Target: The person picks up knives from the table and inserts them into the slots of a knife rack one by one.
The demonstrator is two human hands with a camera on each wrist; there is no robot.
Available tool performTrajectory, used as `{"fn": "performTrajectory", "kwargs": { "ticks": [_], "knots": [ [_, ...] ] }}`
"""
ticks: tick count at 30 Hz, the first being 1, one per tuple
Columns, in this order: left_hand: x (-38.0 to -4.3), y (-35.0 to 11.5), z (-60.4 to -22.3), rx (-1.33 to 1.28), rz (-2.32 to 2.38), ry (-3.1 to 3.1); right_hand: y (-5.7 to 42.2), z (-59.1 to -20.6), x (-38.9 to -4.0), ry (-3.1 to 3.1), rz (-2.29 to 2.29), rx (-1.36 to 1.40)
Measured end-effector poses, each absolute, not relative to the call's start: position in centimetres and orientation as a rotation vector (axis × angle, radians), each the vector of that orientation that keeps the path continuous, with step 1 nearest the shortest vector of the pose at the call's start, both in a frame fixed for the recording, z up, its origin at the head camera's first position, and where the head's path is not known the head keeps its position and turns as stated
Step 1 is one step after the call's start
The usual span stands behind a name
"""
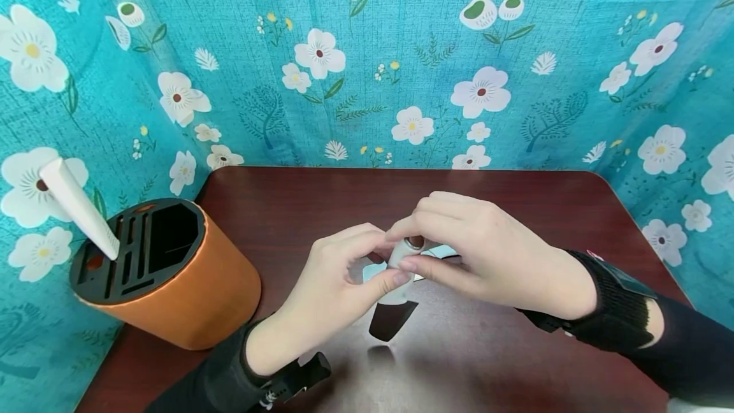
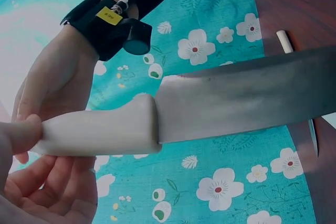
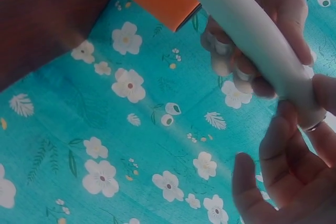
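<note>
A kitchen knife is held up in front of the person, its pale handle (image 1: 401, 257) raised and its broad blade (image 1: 392, 320) slanting down over the table. The left hand (image 1: 338, 269) pinches the handle between thumb and fingers. Gripping its butt end from the other side is the right hand (image 1: 467, 244), with thumb and forefinger on it. The left wrist view shows the wide steel blade (image 2: 236, 100) in profile. In the right wrist view the curved handle (image 3: 252, 30) runs between both hands, and the blade lies out of frame.
An orange knife block (image 1: 223, 292) with a black slotted top stands at the left; a white handle (image 1: 80, 209) sticks up from it. Behind the hands, a pale blue sheet (image 1: 441, 251) lies partly hidden on the table (image 1: 321, 190). A floral curtain (image 1: 401, 50) hangs behind.
</note>
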State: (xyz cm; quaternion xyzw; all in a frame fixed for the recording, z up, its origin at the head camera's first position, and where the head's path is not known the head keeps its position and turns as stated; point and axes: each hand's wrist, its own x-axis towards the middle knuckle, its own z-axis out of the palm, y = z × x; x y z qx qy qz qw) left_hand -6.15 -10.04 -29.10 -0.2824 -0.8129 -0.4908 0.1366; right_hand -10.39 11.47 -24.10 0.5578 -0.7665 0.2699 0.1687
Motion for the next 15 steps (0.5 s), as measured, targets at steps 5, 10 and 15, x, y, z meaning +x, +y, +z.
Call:
{"fn": "performTrajectory", "kwargs": {
  "ticks": [5, 10, 15],
  "knots": [
    [-5.9, -10.3, -29.1, -0.797, -1.441, -2.347, 11.7, -24.8, -10.4, -2.184, 0.839, 1.539],
    [-5.5, -11.1, -29.0, -0.729, -1.421, -2.349, 12.4, -26.1, -10.4, -2.217, 0.932, 1.456],
    [-5.1, -12.4, -28.4, -0.578, -1.336, -2.349, 13.3, -28.0, -10.4, -2.432, 0.978, 1.361]
  ]
}}
